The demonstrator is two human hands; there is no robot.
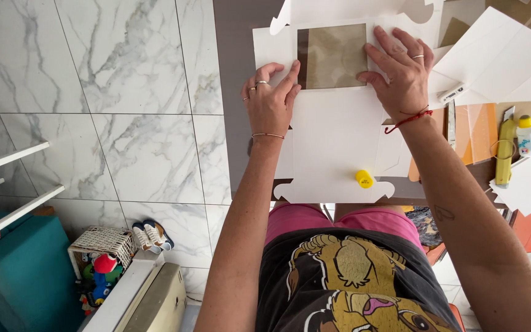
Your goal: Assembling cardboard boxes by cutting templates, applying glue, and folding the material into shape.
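Pressing the clear window film (333,56) flat onto the white box cutout (336,144) on the table (233,92), my left hand (270,101) and right hand (401,74) grasp nothing, fingers spread; a yellow cap (364,179) sits nearer me.

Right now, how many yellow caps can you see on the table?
2. One loose yellow cap lies on the flat white cardboard box blank, near its front edge. The other yellow cap sits on a small white glue bottle at the right. Paper sheets may hide more.
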